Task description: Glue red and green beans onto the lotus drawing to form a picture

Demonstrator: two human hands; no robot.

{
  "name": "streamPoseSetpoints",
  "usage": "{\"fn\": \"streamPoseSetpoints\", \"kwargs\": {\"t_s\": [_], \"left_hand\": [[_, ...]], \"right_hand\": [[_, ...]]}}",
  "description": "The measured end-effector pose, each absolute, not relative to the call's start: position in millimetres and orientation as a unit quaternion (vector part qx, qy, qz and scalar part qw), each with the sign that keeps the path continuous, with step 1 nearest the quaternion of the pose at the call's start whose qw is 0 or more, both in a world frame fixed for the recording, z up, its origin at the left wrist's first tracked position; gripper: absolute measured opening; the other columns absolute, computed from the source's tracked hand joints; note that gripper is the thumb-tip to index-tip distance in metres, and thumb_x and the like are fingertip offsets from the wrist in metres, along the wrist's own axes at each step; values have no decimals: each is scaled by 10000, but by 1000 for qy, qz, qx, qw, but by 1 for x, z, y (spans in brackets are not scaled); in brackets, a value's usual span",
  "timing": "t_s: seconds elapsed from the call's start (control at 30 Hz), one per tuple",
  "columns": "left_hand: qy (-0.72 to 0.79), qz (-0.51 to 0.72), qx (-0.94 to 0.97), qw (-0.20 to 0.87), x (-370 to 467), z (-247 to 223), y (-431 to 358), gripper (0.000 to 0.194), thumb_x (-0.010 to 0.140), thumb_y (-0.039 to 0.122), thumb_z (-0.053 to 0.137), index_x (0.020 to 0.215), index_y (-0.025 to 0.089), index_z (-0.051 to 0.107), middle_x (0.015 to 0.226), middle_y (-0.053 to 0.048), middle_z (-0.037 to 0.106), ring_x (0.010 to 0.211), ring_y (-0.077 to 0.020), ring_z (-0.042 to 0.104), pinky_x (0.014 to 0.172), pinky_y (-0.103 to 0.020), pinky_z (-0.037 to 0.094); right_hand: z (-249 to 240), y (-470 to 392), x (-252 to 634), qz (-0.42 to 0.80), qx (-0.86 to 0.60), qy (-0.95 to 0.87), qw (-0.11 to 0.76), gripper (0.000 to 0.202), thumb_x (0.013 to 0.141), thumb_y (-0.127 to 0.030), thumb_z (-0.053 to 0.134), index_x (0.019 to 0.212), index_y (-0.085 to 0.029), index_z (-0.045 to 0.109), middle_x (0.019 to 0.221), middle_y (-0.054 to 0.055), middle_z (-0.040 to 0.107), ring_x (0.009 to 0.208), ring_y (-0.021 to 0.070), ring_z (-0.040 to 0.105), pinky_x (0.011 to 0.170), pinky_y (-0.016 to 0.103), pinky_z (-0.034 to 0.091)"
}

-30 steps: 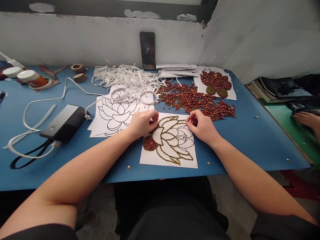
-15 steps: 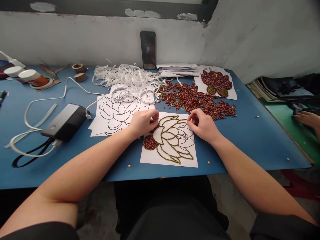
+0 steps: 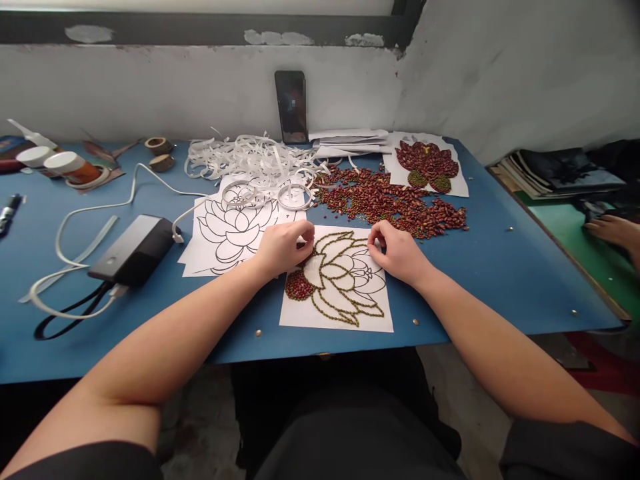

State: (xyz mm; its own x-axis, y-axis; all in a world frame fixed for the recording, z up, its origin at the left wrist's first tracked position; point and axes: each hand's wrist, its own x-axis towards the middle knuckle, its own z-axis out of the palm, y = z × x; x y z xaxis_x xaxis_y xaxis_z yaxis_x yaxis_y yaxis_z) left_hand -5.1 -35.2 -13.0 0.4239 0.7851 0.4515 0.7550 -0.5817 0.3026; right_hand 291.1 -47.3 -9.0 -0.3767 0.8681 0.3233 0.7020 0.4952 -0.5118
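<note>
- Your left hand [image 3: 285, 248] lies over the upper left edge of the flower sheet [image 3: 299, 316], its fingers curled and turned away from view; you cannot tell from here how far that grip is open or whether it has hold of anything.
- Your right hand [image 3: 400, 253] is at the sheet's upper right corner, thumb and forefinger bent close together. Whether the tips meet, or pinch a bean between them, is too small to make out.
- The flower sheet lies flat on the blue counter [image 3: 500, 280], between your forearms and near the front edge. Green beans trace most of its petals, and a patch of red beans [image 3: 300, 285] fills one rounded shape at its left. More dark red beans peek out by your left fingers, partly covered by them.
- Just beyond your right hand is the loose bean pile [image 3: 390, 200], red and green mixed; single beans blur together.
- Left of your sheet, the printed sheets [image 3: 240, 233] overlap, so the lower one shows only at its edges; your left hand and the paper strips [image 3: 250, 157] hide other parts.
- The phone [image 3: 291, 107] leans on the wall, its dark screen unreadable.
- At your far left, the marker [image 3: 9, 215] lies close to the frame's edge.
- At the right edge, another person's hand [image 3: 615, 233] is cut off, and what it touches is unclear.
</note>
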Motion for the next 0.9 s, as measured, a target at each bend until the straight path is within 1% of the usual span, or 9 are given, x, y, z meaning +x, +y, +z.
{"fn": "streamPoseSetpoints", "kwargs": {"t_s": [0.1,0.2,0.27,0.3,0.43,0.57,0.67,0.77,0.9], "left_hand": [[440,304,845,25,-2,-12,-39,55,836,208,595,848,220,647,806,7,769,712,-147,706,655,-239,507],[420,335,840,69,7,-8,-51,47,854,204,597,856,212,643,804,-2,763,704,-143,705,680,-250,538],[418,355,824,143,16,-4,-63,43,860,196,614,889,208,643,834,-11,762,742,-140,720,727,-254,569],[420,372,806,187,21,-2,-69,31,865,201,630,895,206,638,818,-9,754,735,-137,724,720,-249,577],[411,400,731,371,38,5,-88,106,870,246,695,926,200,617,865,-16,741,747,-138,748,723,-250,612],[375,403,686,476,47,6,-95,133,889,275,701,945,188,617,899,-39,735,778,-132,726,755,-261,617],[357,394,674,513,47,4,-94,176,903,317,719,947,181,617,906,-38,727,776,-124,710,768,-262,605],[352,387,675,521,47,3,-92,214,902,351,743,943,175,628,916,-43,734,810,-134,722,807,-273,603],[351,392,674,518,45,1,-91,189,916,335,725,966,170,648,965,-67,768,887,-162,757,882,-303,618]], "right_hand": [[-5,-49,292,136,-480,-809,311,84,863,-200,567,896,-250,508,796,23,627,655,173,552,676,312,458],[1,-53,291,125,-467,-805,344,50,882,-214,573,902,-248,542,798,25,631,687,180,572,696,322,483],[3,-58,287,126,-429,-820,357,33,899,-232,591,918,-250,572,829,35,665,725,191,597,730,339,510],[3,-61,284,130,-400,-831,363,25,912,-246,601,934,-252,590,859,43,689,758,199,618,751,349,525],[3,-76,269,142,-273,-867,393,39,969,-272,639,993,-257,665,965,70,758,911,221,697,834,372,576],[1,-84,262,132,-242,-873,402,64,986,-235,650,961,-265,701,950,58,787,878,205,728,811,365,599],[0,-84,263,120,-241,-868,418,66,978,-201,667,962,-254,701,923,50,793,858,196,735,796,355,604],[-1,-81,265,99,-212,-868,438,81,958,-163,695,987,-239,698,922,54,793,836,187,731,774,337,603],[-2,-78,266,76,-205,-868,445,104,953,-151,699,1000,-243,699,920,48,794,827,184,729,770,332,603]]}}
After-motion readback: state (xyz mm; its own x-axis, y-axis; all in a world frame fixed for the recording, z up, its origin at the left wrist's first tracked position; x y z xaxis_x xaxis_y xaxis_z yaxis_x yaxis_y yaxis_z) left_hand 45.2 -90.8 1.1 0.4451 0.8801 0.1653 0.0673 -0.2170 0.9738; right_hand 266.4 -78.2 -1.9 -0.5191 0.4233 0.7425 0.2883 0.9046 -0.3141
